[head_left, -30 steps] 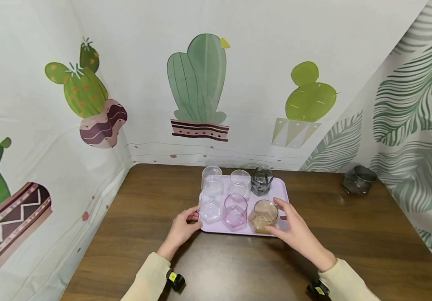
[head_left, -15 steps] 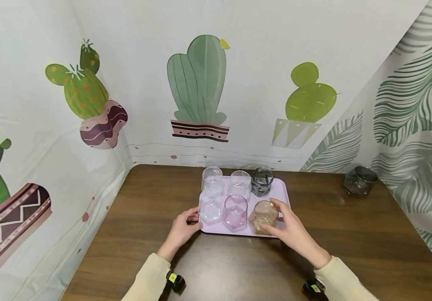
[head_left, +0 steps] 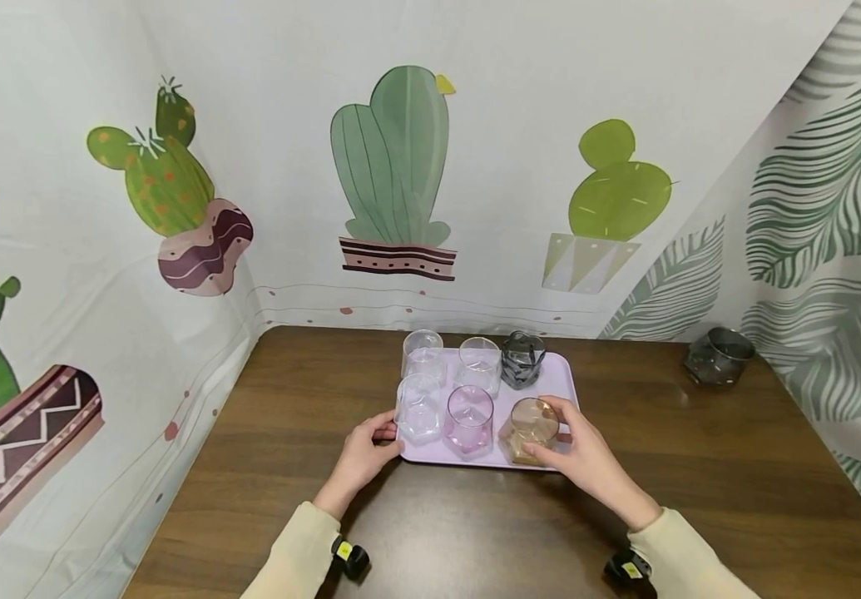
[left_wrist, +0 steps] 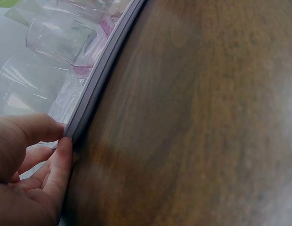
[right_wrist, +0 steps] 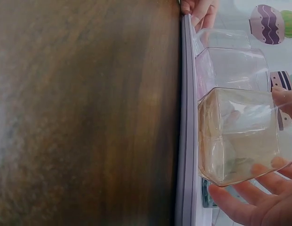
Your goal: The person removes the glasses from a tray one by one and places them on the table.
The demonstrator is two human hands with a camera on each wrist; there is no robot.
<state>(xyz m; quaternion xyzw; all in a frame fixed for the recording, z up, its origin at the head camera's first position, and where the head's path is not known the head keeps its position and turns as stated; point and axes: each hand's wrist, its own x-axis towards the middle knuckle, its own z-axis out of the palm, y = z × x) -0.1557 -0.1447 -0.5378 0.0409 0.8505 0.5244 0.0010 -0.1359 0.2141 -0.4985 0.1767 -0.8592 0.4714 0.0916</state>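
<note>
A lilac tray lies on the wooden table with several glasses standing upright on it. My left hand pinches the tray's near left corner, thumb and fingers meeting at the rim in the left wrist view. At the tray's front right, my right hand grips an amber glass, thumb on one side and fingers spread along the other. Left of that glass stands a pink glass, then a clear glass. Behind them are two more clear glasses and a dark grey glass.
Another dark grey glass stands apart on the wooden table, near its back right corner. A cloth backdrop printed with cacti and leaves hangs behind and beside the table.
My right hand has moved left and taken hold of the amber glass, which has shifted slightly to the right. The left hand and the tray stay in place.
</note>
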